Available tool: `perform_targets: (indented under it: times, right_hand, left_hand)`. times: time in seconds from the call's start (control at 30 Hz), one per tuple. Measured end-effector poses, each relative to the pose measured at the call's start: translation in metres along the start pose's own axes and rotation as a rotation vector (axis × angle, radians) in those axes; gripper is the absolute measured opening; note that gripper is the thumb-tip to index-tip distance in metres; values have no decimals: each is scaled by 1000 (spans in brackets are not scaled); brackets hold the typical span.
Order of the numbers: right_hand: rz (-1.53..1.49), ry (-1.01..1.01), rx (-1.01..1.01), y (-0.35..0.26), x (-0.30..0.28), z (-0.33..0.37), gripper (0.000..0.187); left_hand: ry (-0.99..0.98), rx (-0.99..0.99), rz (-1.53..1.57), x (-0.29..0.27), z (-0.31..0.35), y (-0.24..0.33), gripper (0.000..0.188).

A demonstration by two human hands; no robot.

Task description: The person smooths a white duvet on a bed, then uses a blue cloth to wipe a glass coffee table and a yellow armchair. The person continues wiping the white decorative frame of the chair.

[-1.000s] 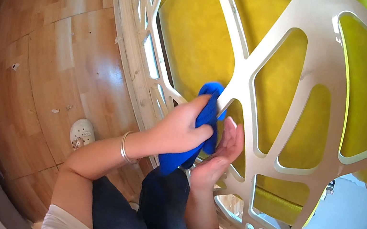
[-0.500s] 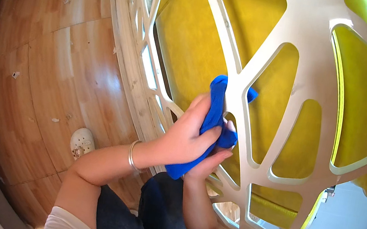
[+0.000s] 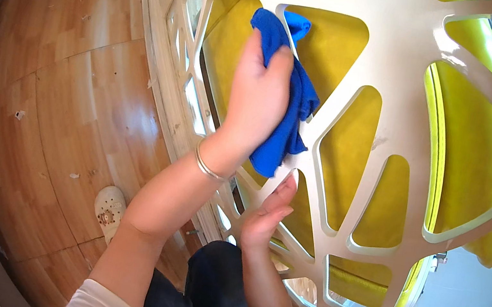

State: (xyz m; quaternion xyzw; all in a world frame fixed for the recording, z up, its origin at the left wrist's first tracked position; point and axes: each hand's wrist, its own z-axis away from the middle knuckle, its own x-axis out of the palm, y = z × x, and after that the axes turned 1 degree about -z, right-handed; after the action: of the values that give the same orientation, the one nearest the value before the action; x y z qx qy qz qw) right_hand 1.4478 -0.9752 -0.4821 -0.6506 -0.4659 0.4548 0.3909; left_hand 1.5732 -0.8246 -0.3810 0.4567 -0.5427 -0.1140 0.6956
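Note:
My left hand (image 3: 261,91), wearing a bangle on its wrist, is closed on a blue cloth (image 3: 298,97). The cloth is pressed against a slanting bar of a cream lattice panel (image 3: 396,74) with rounded cut-outs. One end of it pokes through to the far side of the bar, and the rest hangs down under my palm. Lower down, my right hand (image 3: 268,216) is off the cloth, fingers stretched out and thumb apart, beside the lattice's lower bars. Whether its fingertips touch the lattice I cannot tell.
Yellow upholstered cushions (image 3: 475,146) show behind the lattice. A wooden rail (image 3: 167,101) edges the panel on the left. On the wood-look floor (image 3: 74,92) lie small scraps, and a cream clog (image 3: 110,209) is at lower left. My knee (image 3: 218,279) is close to the panel.
My left hand has moved up and away along the lattice bar, taking the blue cloth with it. My right hand has let go of the cloth and stays lower down.

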Motion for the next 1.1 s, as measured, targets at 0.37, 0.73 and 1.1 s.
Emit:
perform_targets:
  times: [0.37,0.73,1.1]
  right_hand:
    - [-236,-80,-79,0,-24,-1,97]
    - [136,-9,-144,-9,-2,33,101]
    - [279,-56,-323,12,-9,43,88]
  left_hand:
    - [-535,255,-378,-42,117,-42,50]
    - [-796,593,-710,-121,123,-147,39]
    - [-533,491,-994,-160,91,-158,33]
